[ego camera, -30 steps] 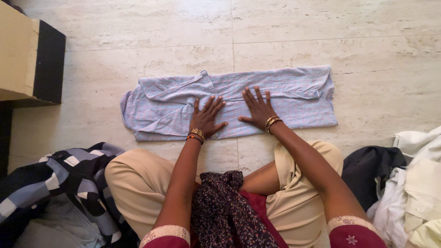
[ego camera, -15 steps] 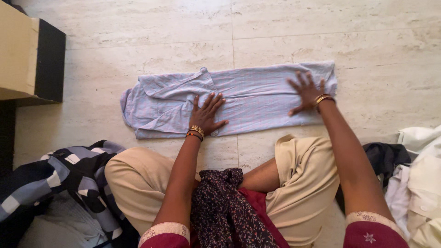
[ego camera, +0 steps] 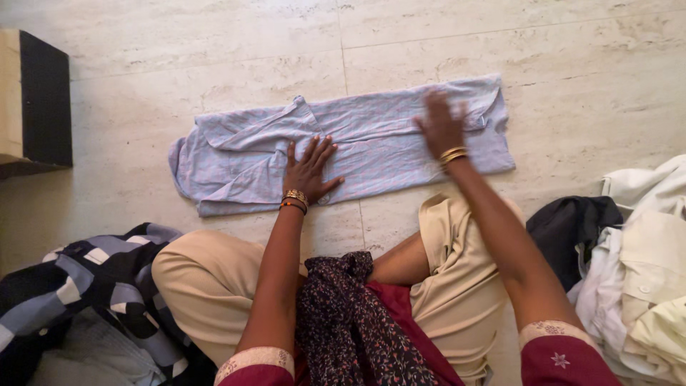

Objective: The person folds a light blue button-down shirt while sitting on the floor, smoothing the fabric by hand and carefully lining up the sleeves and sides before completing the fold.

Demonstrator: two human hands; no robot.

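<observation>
Now the left hand (ego camera: pixel 309 170) lies flat with its fingers spread, pressing the middle of the shirt (ego camera: pixel 371 143) to the floor (ego camera: pixel 214 57) and gripping nothing. The right hand (ego camera: pixel 441 125), a second ago beside it near the centre, has slid out along the cloth to the far right end; it is blurred, so I cannot tell whether it lies open on the fabric or pinches it. The shirt lies as a long folded band across the tiles just ahead of the person's knees, and that sweep looks to have flattened its right half, while the left end is still rumpled. A checked cloth (ego camera: pixel 86 286) sits at the left, a heap of pale clothes (ego camera: pixel 643 264) at the right.
</observation>
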